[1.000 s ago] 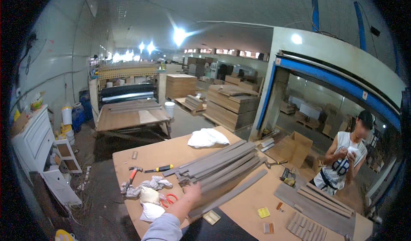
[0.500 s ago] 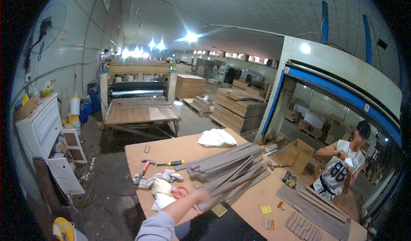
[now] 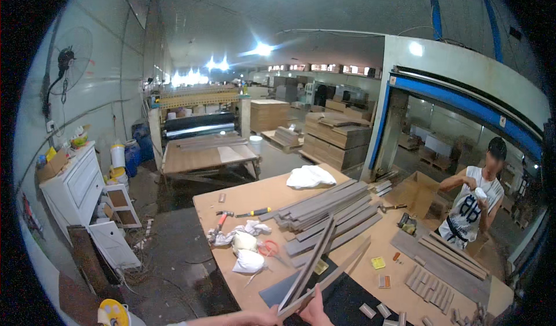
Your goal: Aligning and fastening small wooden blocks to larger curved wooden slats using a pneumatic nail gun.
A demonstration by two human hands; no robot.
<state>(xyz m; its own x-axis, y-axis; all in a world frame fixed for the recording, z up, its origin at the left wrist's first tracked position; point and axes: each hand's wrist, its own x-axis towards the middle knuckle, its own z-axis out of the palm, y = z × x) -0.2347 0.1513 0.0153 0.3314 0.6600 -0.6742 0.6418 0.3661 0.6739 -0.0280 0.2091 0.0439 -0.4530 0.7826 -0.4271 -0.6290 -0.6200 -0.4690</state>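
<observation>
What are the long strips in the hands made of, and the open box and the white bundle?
The long strips look like wood or wood board with a dull grey-brown finish: they're thin and straight-edged. The open box seems to be plain cardboard, tan with flat sides. The white bundle could be cloth or soft plastic, since it's crumpled.

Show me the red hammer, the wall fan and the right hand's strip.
Red hammer (image 3: 220,221): head view, on its handle.
Wall fan (image 3: 66,55): head view, on its hub.
Strip (image 3: 340,265) in the right hand (image 3: 314,310): head view, on its far half.
</observation>
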